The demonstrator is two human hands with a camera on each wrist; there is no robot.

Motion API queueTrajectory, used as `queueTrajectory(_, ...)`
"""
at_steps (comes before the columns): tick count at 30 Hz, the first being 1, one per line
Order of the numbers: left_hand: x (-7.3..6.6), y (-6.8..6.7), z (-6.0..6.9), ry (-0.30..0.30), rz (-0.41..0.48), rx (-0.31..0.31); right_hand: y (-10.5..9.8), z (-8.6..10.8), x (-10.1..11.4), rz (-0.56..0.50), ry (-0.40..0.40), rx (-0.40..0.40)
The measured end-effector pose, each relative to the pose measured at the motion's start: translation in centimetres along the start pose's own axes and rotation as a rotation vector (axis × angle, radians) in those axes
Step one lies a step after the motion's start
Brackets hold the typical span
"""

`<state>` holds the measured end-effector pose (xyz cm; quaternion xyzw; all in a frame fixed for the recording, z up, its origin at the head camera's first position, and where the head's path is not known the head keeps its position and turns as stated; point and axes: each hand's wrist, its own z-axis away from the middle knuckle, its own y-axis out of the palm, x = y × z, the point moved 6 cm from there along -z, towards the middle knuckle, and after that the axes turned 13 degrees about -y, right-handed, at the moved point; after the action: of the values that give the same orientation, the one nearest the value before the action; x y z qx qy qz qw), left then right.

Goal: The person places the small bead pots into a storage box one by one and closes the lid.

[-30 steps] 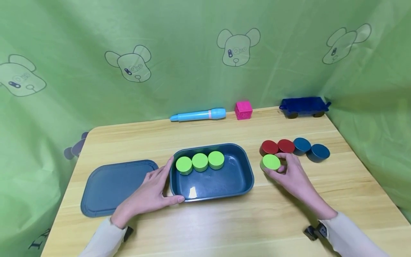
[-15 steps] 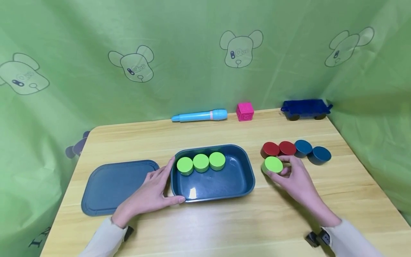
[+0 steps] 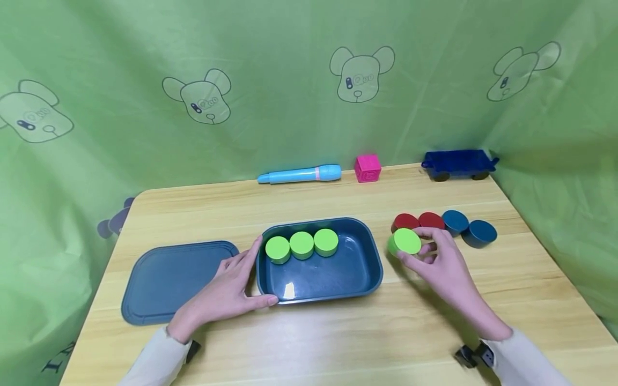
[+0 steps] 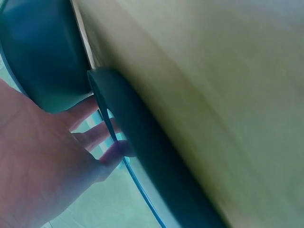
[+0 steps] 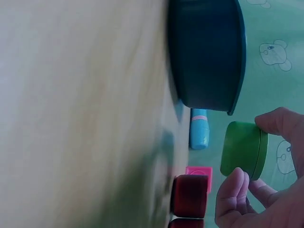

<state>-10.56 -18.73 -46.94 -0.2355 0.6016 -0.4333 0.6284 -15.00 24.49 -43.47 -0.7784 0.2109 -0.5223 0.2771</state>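
In the head view, a green round block (image 3: pixel 404 242) is pinched between the thumb and fingers of my right hand (image 3: pixel 443 262). The right wrist view shows this block (image 5: pixel 243 148) raised off the table and tilted. Beside it sit two red round blocks (image 3: pixel 431 220), partly hidden, and two blue round blocks (image 3: pixel 479 233). My left hand (image 3: pixel 224 289) rests against the left end of a dark blue box (image 3: pixel 333 276), its fairly straight index finger along the side and its thumb at the front rim. Three green round blocks (image 3: pixel 301 245) stand in a row inside, along the back wall.
A dark blue lid (image 3: pixel 176 281) lies flat left of the box, partly under the left hand. Along the table's back edge are a light blue toy microphone-like stick (image 3: pixel 299 175), a pink cube (image 3: pixel 368 168) and a blue toy wagon (image 3: pixel 458 163). Green printed cloth (image 3: pixel 285 96) hangs behind.
My right hand has raised the green round block from beside the red ones and tilted it slightly. My left hand and the box have stayed in place.
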Motion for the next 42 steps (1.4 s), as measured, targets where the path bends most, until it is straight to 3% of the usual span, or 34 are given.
queueTrajectory(9, 0.0, 0.1, 0.0, -0.002, -0.004, 0.004, 0.7, -1.3, 1.7, -0.063, -0.092, -0.008)
queueTrajectory(18, 0.1, 0.0, 0.0, -0.002, 0.001, 0.006, 2.2, -2.5, 2.9, -0.134, -0.116, -0.024)
queueTrajectory(33, 0.1, 0.0, 0.0, -0.004, 0.001, 0.005, 5.0, -4.7, 3.6, -0.094, -0.104, 0.080)
queueTrajectory(42, 0.2, 0.2, -0.1, -0.002, -0.003, -0.002, 6.7, -5.0, 3.5, -0.090, -0.127, 0.165)
